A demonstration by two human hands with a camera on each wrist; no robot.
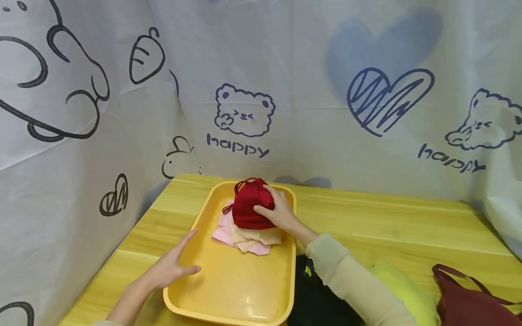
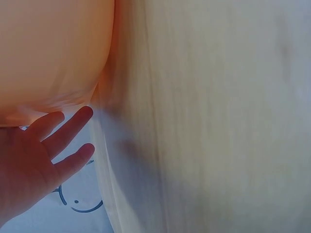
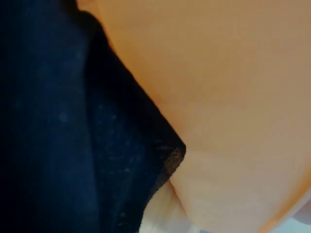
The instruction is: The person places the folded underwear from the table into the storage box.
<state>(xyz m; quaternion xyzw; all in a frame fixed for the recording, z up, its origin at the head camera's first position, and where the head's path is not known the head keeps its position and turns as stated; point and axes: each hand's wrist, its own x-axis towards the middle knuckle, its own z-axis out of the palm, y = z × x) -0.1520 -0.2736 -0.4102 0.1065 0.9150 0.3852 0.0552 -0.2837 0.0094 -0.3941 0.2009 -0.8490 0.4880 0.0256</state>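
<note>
At the left rim of a yellow tray (image 1: 228, 290), the left hand (image 1: 173, 267) has its thumb and fingers spread apart, though whether it touches the rim I cannot tell. Toward the tray's far end come pink cloth (image 1: 222, 232), cream cloth (image 1: 249, 238) and, above them, a red pouch (image 1: 250, 206), its right side gripped by the right hand (image 1: 280, 210). Farther right on the tabletop (image 1: 367, 222) lie black cloth (image 1: 314, 301), lime cloth (image 1: 409, 292) and a maroon bag (image 1: 469, 301).
</note>
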